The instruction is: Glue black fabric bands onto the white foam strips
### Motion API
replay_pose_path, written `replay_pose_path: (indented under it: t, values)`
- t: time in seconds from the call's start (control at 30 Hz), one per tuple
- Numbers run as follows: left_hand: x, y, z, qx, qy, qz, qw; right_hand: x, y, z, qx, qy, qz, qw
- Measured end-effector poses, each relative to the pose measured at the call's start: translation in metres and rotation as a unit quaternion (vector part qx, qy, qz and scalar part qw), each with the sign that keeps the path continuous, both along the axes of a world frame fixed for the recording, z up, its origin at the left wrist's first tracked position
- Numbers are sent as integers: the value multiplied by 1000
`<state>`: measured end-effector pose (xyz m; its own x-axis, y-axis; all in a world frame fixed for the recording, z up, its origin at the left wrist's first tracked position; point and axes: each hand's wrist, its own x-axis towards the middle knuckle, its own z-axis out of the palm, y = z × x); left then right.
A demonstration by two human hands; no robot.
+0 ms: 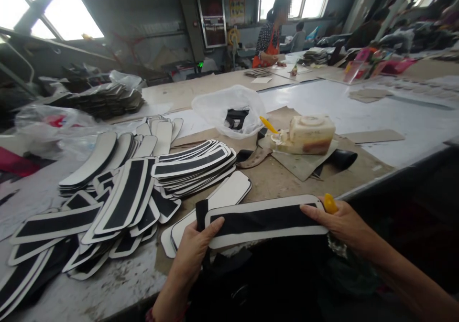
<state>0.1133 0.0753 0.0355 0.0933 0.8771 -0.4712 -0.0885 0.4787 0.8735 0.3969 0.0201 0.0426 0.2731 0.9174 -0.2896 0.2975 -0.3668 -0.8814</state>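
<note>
A long, slightly curved white panel with a black strip [265, 219] is held level between my two hands at the table's front edge. My left hand [195, 245] is closed on its left end, thumb on top, where a black band end [202, 214] sticks up. My right hand [344, 224] pinches the right end and also has a yellow-handled tool [330, 204] in it; the tool's lower part is mostly hidden. Under the panel lie more white pieces [229, 190]. Just beyond is a neat stack of similar black-and-white panels [193, 164].
Loose panels [122, 195] spread over the left side. A grimy plastic tub [310, 135] with a yellow-handled tool [268, 124] beside it stands on cardboard. Behind is a clear plastic bag [215, 104] holding black pieces. Across the table a person in an orange apron [272, 42] works.
</note>
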Motion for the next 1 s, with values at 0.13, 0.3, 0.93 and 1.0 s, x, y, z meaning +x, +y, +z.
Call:
replay_pose_path:
  t: [0.13, 0.3, 0.93, 1.0]
  values:
    - [-5, -4, -7, -5, -5, -6, 1000, 2, 3, 2, -12, -8, -5, 1000]
    - [-6, -11, -14, -19, -27, 3, 999, 4, 9, 2, -23, -34, 9, 999]
    - [3, -24, -24, 35, -52, 108, 992, -5, 21, 36, 57, -184, 58, 980]
    - [4, -24, -29, 61, -40, 123, 990, -7, 21, 35, 62, -208, 48, 975]
